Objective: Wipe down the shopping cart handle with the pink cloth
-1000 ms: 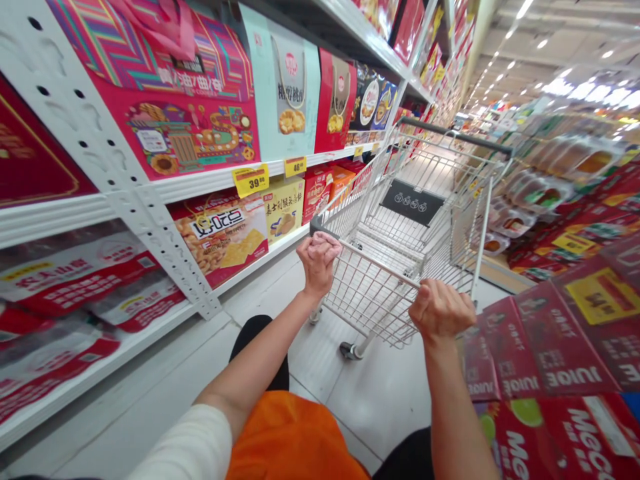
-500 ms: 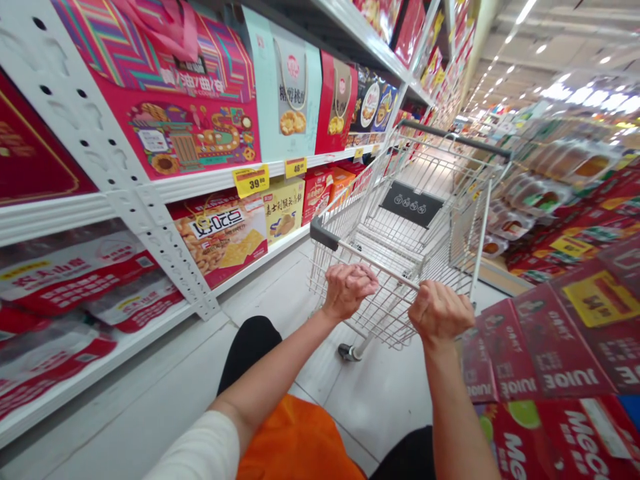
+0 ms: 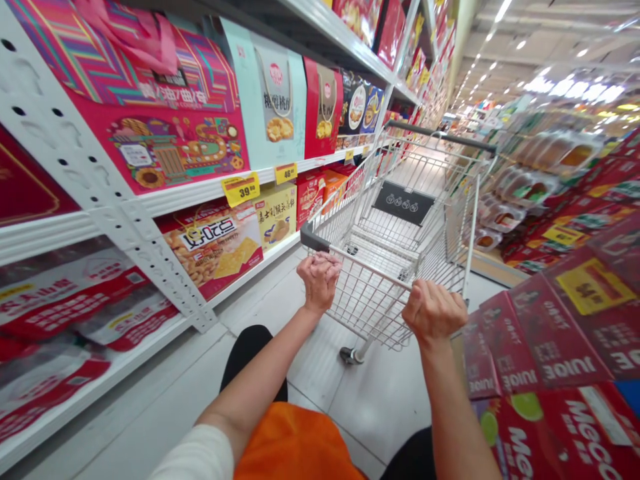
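A wire shopping cart [image 3: 370, 283] stands in front of me, its near end toward my body. My left hand [image 3: 319, 280] is closed at the near rim, just below the dark corner bumper [image 3: 314, 239]; its fingertips are partly hidden. At the right corner of the same rim, my right hand [image 3: 434, 310] is wrapped in a fist round the bar. A black sign [image 3: 404, 202] with pale round marks hangs inside the cart. The cart's dark handle bar [image 3: 440, 137] is at the far end. One caster [image 3: 351, 356] shows below the basket.
On the left, a white shelf [image 3: 200, 185] holds gift boxes such as a pink cookie box [image 3: 175, 143] and a cracker box [image 3: 215, 247]. Stacked red juice cartons [image 3: 540, 353] crowd the right side. Pale floor tiles [image 3: 320, 380] lie between.
My left hand has shifted left along the cart's near rim toward the corner bumper. My right hand keeps its place on the rim. The view has turned slightly right.
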`<action>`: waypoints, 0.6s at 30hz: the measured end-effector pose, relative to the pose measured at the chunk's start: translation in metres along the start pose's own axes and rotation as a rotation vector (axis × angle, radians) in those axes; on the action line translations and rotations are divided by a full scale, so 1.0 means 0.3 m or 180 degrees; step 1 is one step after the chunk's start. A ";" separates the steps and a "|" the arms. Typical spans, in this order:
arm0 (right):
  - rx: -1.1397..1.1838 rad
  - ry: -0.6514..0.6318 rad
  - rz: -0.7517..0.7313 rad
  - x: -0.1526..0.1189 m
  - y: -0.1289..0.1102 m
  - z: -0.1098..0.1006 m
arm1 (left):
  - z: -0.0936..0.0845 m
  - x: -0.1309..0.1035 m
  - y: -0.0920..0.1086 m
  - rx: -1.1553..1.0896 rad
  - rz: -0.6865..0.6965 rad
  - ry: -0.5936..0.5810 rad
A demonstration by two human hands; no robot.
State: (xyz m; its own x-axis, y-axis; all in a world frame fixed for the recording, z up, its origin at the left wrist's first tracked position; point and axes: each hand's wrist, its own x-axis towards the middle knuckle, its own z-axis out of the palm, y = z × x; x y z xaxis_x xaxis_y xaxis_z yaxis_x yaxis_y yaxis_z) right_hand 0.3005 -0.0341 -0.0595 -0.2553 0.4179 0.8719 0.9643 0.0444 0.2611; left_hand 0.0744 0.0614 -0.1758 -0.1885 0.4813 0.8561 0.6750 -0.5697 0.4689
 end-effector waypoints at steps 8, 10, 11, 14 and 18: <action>0.0034 -0.0142 0.0205 -0.008 -0.017 0.001 | -0.114 -0.044 -0.110 0.0149 -0.0038 -0.0392; 0.0007 -0.0147 0.0227 -0.012 -0.015 0.003 | -0.107 0.013 -0.113 0.0045 -0.0012 -0.0195; -0.0008 -0.0143 0.0230 -0.015 -0.011 0.004 | -0.097 0.041 -0.114 -0.0010 0.0029 -0.0171; 0.0061 -0.0160 0.0137 -0.028 0.007 0.011 | -0.065 0.086 -0.121 -0.0150 0.0095 -0.0319; 0.0268 -0.0375 0.0165 -0.036 0.018 0.013 | -0.079 0.037 -0.139 -0.0239 0.0085 -0.0867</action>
State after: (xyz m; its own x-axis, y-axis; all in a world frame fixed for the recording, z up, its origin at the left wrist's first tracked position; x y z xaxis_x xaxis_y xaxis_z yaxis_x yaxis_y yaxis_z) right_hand 0.3088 -0.0347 -0.0691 -0.1998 0.5250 0.8273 0.9797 0.0940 0.1769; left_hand 0.0273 0.0746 -0.1807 0.0343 0.6210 0.7831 0.6206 -0.6274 0.4704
